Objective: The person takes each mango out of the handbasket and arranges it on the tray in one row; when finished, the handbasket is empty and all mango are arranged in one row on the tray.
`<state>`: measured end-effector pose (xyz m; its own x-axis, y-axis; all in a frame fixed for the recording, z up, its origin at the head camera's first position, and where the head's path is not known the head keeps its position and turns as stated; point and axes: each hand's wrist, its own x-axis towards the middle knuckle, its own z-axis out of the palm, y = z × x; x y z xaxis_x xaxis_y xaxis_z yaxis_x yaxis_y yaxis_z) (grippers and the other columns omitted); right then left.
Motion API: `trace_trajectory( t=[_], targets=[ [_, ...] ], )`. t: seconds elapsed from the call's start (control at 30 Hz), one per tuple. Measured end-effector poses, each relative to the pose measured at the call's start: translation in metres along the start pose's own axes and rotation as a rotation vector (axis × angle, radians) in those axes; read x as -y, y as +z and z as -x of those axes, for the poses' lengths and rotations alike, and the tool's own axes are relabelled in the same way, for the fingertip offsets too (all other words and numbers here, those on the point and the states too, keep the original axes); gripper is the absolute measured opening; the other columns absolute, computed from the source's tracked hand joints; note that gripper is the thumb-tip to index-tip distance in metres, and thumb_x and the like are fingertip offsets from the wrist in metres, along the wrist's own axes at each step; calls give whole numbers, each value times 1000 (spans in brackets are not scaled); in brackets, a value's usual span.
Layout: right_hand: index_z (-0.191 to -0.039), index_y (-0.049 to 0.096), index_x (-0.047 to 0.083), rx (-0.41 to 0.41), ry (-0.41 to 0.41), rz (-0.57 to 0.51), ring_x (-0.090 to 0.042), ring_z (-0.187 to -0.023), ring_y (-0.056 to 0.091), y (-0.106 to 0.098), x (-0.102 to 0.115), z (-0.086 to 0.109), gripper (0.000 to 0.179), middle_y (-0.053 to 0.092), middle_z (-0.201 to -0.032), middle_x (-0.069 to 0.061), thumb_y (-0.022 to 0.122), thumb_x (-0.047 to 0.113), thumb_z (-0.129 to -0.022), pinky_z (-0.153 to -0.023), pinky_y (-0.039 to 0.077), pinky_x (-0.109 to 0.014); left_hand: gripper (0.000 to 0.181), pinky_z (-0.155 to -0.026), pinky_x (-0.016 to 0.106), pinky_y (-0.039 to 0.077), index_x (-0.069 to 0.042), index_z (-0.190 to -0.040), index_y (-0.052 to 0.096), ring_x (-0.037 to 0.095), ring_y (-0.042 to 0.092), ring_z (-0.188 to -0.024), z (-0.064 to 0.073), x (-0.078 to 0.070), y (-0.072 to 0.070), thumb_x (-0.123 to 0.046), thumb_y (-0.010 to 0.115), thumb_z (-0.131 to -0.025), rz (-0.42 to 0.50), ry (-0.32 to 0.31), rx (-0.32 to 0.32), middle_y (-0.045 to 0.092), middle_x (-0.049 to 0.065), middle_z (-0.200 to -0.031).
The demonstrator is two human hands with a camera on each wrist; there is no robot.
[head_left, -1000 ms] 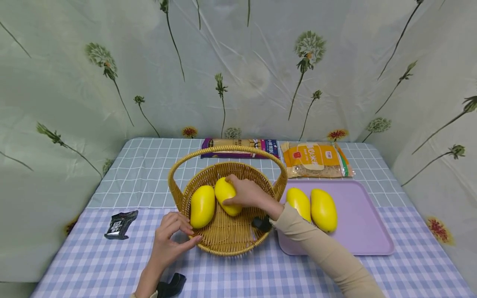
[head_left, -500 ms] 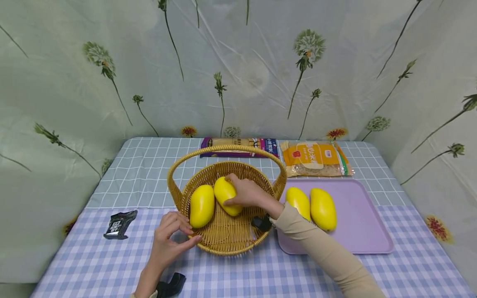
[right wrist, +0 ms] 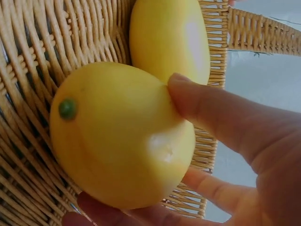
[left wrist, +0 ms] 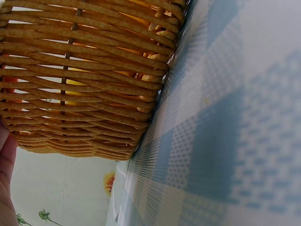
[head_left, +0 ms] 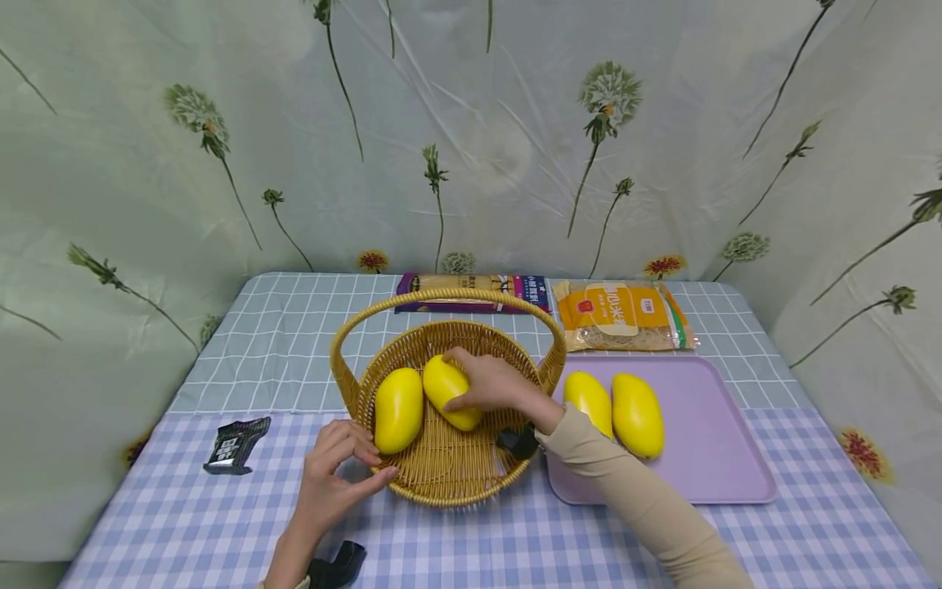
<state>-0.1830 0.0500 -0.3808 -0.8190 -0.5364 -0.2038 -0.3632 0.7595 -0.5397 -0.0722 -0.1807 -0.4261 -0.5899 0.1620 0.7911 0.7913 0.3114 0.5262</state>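
Observation:
A yellow mango (head_left: 445,386) lies inside the round wicker basket (head_left: 441,470). My right hand (head_left: 491,383) grips it from the right, thumb on the near side and fingers over the far side. In the right wrist view this mango (right wrist: 113,141) shows a green stem end and overlaps a second one behind. That second mango (head_left: 398,411) leans along the basket's left wall. At the front left, my left hand (head_left: 334,465) holds the basket rim between fingers and thumb. The left wrist view shows the basket's woven side (left wrist: 84,103) close up, with fingers at the left edge.
On the right, a lilac tray (head_left: 721,433) bears two more mangoes, one (head_left: 637,415) beside the other (head_left: 587,401), partly behind my sleeve. Behind lie a purple noodle-like packet (head_left: 471,286) and an orange grain bag (head_left: 625,315). A black wrapper (head_left: 235,446) lies left. The basket handle arches overhead.
The mango in my right hand has turned slightly, its lower end shifting a little to the right and nearer. My left hand stays at the basket rim.

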Motion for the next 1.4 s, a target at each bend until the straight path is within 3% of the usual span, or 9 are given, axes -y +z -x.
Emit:
trace_trajectory(
  t=[0.37, 0.8, 1.07, 1.2, 1.4],
  targets=[
    [-137, 44, 18, -36, -4, -1, -22, -91, 57, -9, 2, 8, 75, 60, -120, -10, 81, 33, -75, -74, 46, -36, 33, -85, 27, 34, -8, -66, 60, 24, 53, -75, -1, 1, -1, -31, 79, -78, -4, 10, -2, 59, 4, -73],
    [-140, 40, 13, -149, -75, -179, -22, -102, 56, -18, 8, 38, 78, 58, -121, -8, 81, 30, -75, -82, 46, -40, 34, -85, 27, 34, -7, -66, 59, 24, 53, -74, -2, 1, 0, -31, 78, -79, 5, 17, -2, 58, 4, -73],
    [-144, 36, 19, -218, -124, -234, -17, -109, 51, -11, 1, 57, 81, 52, -126, -2, 79, 36, -77, -86, 46, -39, 33, -85, 26, 34, -8, -65, 59, 24, 52, -74, -2, 0, 0, -31, 79, -78, 4, 18, -5, 58, 4, -73],
    [-143, 35, 24, -264, -139, -281, -18, -104, 51, -8, -1, 67, 81, 49, -125, -2, 78, 38, -77, -78, 49, -35, 33, -85, 27, 34, -8, -66, 59, 24, 53, -75, -2, 0, 0, -30, 79, -78, 10, 15, -5, 59, 5, -73],
    [-142, 32, 31, -312, -149, -435, -22, -99, 52, -5, -2, 79, 82, 46, -124, -5, 80, 35, -76, -69, 54, -34, 32, -86, 27, 35, -8, -66, 59, 23, 53, -76, -3, 0, 0, -29, 79, -78, 17, 13, -6, 59, 5, -73]
  ],
)
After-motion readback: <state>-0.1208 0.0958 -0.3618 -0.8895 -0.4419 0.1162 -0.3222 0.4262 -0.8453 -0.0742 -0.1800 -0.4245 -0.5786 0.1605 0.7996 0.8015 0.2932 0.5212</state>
